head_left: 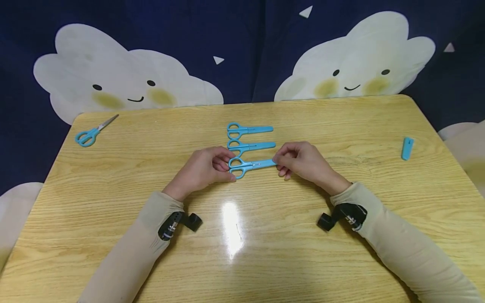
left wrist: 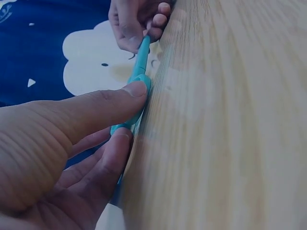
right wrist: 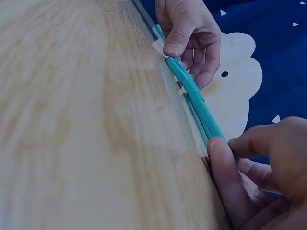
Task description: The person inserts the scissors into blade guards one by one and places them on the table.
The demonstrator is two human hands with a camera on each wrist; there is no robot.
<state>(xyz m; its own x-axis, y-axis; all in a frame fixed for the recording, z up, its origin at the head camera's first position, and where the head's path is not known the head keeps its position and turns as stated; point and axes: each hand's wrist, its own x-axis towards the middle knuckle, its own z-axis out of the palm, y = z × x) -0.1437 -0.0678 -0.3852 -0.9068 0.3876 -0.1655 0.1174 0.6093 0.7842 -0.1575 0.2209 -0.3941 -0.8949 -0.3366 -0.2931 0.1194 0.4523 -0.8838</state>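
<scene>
Three light-blue scissors with covered blades lie in a column at the middle of the table, handles to the left. The nearest pair of scissors is between the two hands. My left hand holds its handle loops, thumb on the near side and fingers on the far side. With thumb and fingertip, my right hand pinches the end of its blue cover. The middle scissors and the far scissors lie just beyond, roughly parallel. In the left wrist view, the thumb touches the scissors' handle.
At the table's far left lies another pair of blue-handled scissors, its metal blades bare. A loose blue blade cover is on the right side. Behind the wooden table hangs a dark-blue cloth with clouds.
</scene>
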